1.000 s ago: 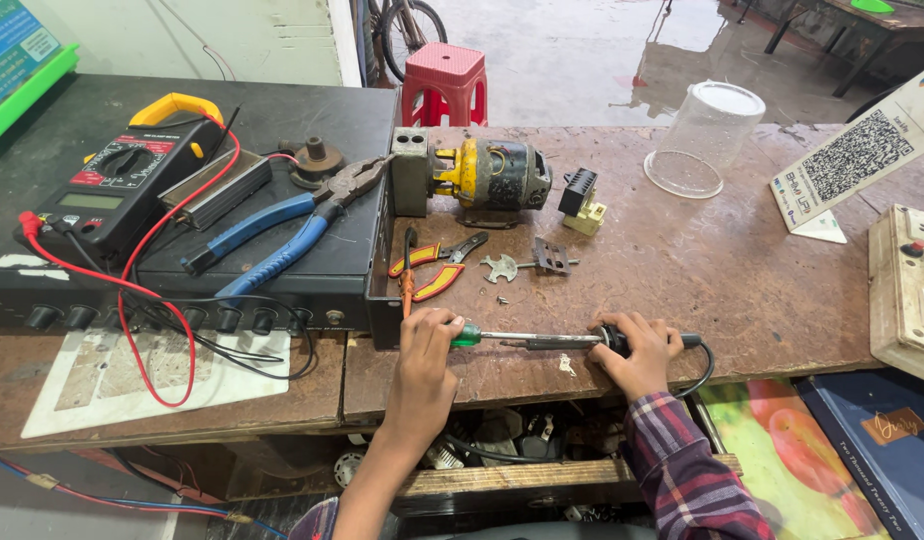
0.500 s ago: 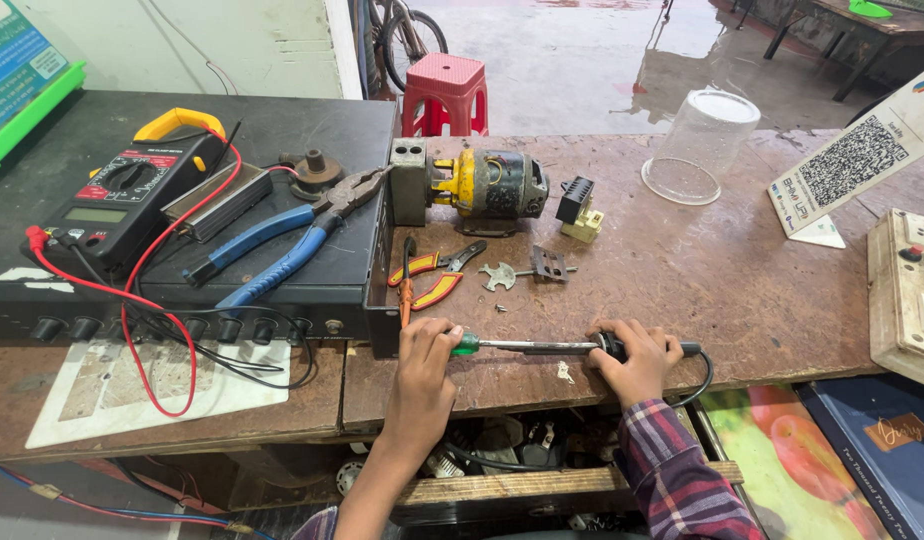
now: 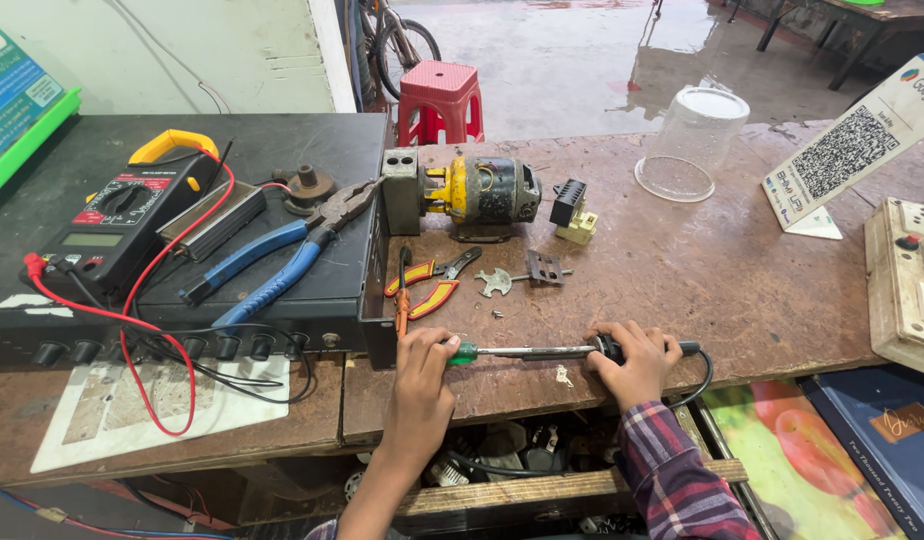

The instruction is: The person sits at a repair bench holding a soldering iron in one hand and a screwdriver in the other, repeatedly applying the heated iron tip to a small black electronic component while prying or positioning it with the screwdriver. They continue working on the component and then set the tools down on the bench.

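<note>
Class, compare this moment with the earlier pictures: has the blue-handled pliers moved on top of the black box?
No. The blue-handled pliers lie as before on the black box, jaws pointing toward the small motor, handles toward the multimeter.

screwdriver [image 3: 502, 352]: green collar, silver shaft
sleeve [image 3: 672, 480]: purple and red plaid
pliers [image 3: 272, 262]: blue handles
small cutters [image 3: 427, 285]: red and yellow grips
motor [image 3: 482, 190]: yellow and dark grey
stool [image 3: 440, 100]: red
meter [image 3: 117, 225]: black, yellow clamp, red leads

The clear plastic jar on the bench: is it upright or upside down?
Upside down: the jar stands on its wide open mouth, closed base uppermost, on the bench.
</note>
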Motion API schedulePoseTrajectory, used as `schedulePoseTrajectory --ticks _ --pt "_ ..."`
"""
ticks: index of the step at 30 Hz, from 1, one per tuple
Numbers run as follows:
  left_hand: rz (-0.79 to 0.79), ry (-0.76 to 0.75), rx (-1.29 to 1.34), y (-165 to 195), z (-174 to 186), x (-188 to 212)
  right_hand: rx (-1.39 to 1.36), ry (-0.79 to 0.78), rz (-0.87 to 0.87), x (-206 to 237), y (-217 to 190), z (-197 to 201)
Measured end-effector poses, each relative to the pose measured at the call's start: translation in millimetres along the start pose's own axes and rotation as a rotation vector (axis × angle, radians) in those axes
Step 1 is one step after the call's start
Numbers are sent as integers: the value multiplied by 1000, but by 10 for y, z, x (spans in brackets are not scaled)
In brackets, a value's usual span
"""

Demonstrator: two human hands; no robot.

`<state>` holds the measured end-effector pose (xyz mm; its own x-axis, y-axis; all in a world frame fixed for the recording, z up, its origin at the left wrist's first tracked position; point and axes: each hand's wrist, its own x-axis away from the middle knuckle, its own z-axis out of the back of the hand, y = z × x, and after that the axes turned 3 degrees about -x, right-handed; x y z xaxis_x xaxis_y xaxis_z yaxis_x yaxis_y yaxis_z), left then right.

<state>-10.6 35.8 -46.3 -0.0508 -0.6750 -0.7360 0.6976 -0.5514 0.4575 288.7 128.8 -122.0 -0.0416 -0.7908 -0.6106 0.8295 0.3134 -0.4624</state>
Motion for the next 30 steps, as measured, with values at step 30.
schedulePoseTrajectory --ticks 30 --pt "558 -234 475 -140 -36 -93 -30 -54 -26 -41 239 -41"
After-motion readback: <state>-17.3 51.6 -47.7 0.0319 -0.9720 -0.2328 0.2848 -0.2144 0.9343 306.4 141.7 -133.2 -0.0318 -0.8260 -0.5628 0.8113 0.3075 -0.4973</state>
